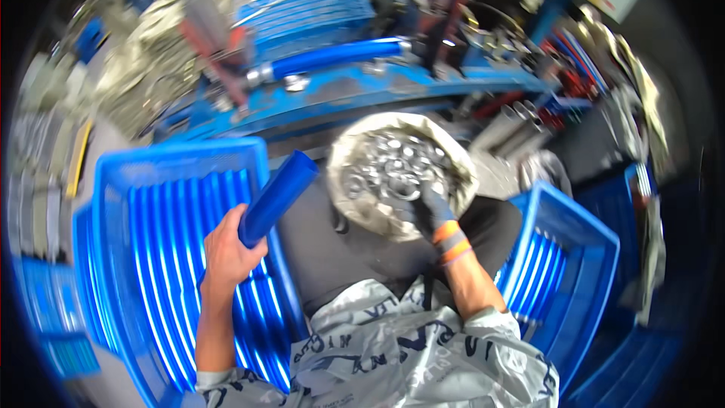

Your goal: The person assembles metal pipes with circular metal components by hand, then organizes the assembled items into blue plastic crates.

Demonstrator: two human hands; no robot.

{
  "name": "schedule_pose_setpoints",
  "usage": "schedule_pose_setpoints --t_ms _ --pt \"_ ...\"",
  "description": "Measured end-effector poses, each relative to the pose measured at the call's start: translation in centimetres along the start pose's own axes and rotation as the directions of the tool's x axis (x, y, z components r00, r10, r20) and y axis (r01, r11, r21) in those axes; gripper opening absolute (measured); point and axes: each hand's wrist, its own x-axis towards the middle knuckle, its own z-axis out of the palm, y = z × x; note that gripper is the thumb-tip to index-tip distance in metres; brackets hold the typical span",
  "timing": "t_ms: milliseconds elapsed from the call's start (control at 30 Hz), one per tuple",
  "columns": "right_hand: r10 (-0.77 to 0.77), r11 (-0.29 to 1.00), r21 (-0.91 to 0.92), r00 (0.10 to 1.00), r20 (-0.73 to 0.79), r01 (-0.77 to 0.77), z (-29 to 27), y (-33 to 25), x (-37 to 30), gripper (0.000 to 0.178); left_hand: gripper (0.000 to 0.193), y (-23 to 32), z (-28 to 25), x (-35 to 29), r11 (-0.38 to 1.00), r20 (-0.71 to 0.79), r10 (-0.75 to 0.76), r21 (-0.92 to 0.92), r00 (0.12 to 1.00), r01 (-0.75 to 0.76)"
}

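Note:
My bare left hand (229, 248) is closed around the lower end of a shiny blue tube (281, 195), which tilts up and to the right over the edge of a blue crate. My right hand (433, 210), in a dark glove with an orange-banded cuff, reaches into a pale sack (349, 215) between my knees. Many small silvery metal fittings (389, 155), ring-like in shape, fill the sack. Blur and the fittings hide the right fingertips, so I cannot see whether they grip one.
At my left, a blue crate (177, 153) holds rows of blue tubes (162, 257); another crate (600, 245) at my right holds more. Ahead, a blue tube with silvery ends (340, 58) lies over a blue bench (332, 98). Grey pipes (506, 127) lie beyond the sack.

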Motion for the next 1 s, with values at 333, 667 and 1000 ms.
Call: schedule_pose_setpoints --t_ms 333,667,1000 --pt "-0.213 0.977 0.021 0.976 0.047 0.213 4.8 -5.5 -4.6 0.040 0.060 10.2 5.2 5.5 0.947 0.300 0.318 -0.132 0.899 -0.291" --pt "-0.180 0.942 -0.251 0.966 0.183 0.223 4.5 -6.7 -4.2 0.080 0.063 10.5 4.8 5.6 0.942 0.328 0.334 -0.097 0.884 -0.320" --pt "-0.179 0.851 -0.491 0.982 0.067 0.188 2.1 -5.6 -3.2 0.075 0.069 9.5 8.1 5.0 0.938 0.315 0.339 -0.046 0.887 -0.342"
